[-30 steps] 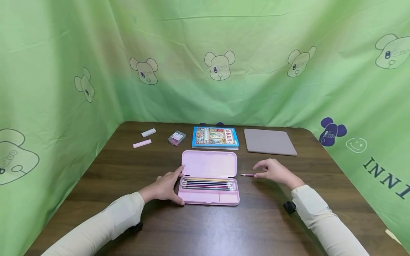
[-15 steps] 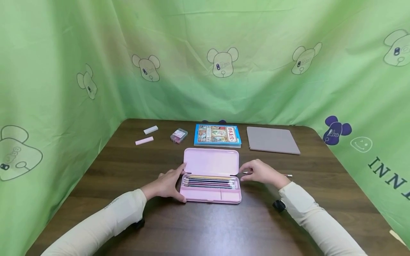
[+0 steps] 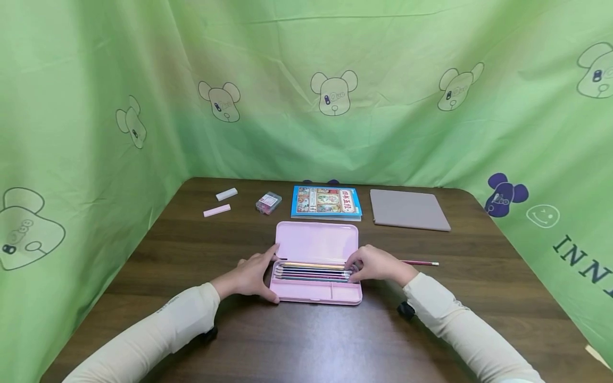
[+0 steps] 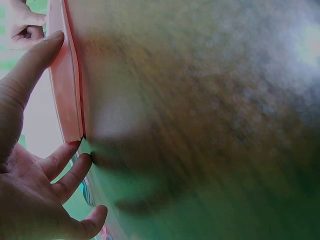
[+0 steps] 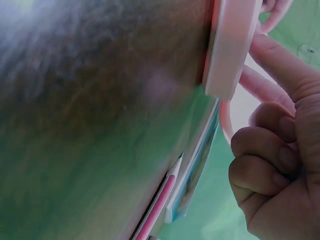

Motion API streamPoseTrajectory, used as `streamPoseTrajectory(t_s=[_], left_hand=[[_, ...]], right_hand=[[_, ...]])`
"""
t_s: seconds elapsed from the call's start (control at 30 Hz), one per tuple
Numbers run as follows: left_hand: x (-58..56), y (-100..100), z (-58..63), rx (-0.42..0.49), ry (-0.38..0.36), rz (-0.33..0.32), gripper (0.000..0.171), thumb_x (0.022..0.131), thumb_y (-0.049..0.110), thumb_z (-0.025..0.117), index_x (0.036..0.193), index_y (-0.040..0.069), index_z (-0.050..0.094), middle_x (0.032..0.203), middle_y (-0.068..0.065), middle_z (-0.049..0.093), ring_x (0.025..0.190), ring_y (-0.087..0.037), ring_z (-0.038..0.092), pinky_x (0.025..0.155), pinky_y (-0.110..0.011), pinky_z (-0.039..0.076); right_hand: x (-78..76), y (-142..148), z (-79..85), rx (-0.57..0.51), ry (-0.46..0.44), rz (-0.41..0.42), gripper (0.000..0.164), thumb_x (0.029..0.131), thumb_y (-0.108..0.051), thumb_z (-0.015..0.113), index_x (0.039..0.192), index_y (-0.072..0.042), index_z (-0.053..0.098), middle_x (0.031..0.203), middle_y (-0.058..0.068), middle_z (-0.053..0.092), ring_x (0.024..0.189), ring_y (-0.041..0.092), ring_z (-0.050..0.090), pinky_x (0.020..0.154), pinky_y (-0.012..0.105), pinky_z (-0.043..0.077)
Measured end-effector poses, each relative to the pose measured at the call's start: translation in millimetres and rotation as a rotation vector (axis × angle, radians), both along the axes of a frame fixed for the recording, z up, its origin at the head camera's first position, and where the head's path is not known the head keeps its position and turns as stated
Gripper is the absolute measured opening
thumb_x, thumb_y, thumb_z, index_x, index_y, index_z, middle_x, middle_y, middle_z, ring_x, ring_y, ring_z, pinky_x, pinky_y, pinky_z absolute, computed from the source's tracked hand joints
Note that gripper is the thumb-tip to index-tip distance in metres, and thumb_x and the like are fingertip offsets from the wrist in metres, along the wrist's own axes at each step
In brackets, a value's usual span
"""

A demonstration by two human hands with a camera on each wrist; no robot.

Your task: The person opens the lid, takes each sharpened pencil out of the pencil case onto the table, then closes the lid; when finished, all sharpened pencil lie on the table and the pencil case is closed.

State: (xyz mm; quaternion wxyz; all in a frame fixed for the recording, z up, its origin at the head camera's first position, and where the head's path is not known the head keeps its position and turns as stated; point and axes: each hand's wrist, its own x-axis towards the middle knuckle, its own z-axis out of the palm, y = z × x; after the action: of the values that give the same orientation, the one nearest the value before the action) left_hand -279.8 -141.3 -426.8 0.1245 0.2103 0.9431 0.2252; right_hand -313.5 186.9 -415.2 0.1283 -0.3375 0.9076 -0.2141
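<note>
A pink pencil case [image 3: 300, 292] lies open on the table, its lid [image 3: 317, 241] tipped back. Several pencils [image 3: 311, 271] lie side by side in its long rear compartment. My left hand [image 3: 249, 276] spans the case's left end and holds it, thumb at the front corner and index finger by the lid hinge. My right hand [image 3: 380, 264] reaches over the right end, thumb and index finger at the pencils' ends. In the right wrist view its other fingers [image 5: 260, 145] are curled; the case wall hides the fingertips. A red pencil [image 3: 421, 262] lies on the table behind the right hand.
Behind the case lie a blue illustrated book [image 3: 326, 203] and a grey-mauve notebook [image 3: 409, 210]. Further left are a small clear box with pink contents [image 3: 268, 203], a white block [image 3: 226, 194] and a pink strip [image 3: 217, 210]. Green printed cloth [image 3: 268, 138] hangs around the table [image 3: 239, 340].
My right hand has let go of the red pencil and moved left, from the table into the case's right end. The left hand stays at the case's left end.
</note>
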Motion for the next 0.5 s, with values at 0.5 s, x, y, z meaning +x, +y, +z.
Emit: streamPoseTrajectory(t_s=[0.5], left_hand=[[-0.1,0.4,0.3,-0.006,-0.009,0.004,0.124,0.055,0.047,0.086,0.149,0.012,0.012,0.137,0.001,0.049,0.125,-0.025,0.039,0.088,-0.049,0.031]], right_hand=[[-5.0,-1.6,-6.6,-0.044,-0.034,0.031,0.015,0.077,-0.019,0.074,0.087,-0.008,0.07,0.06,-0.009,0.048,0.055,0.002,0.04,0.052,0.019,0.036]])
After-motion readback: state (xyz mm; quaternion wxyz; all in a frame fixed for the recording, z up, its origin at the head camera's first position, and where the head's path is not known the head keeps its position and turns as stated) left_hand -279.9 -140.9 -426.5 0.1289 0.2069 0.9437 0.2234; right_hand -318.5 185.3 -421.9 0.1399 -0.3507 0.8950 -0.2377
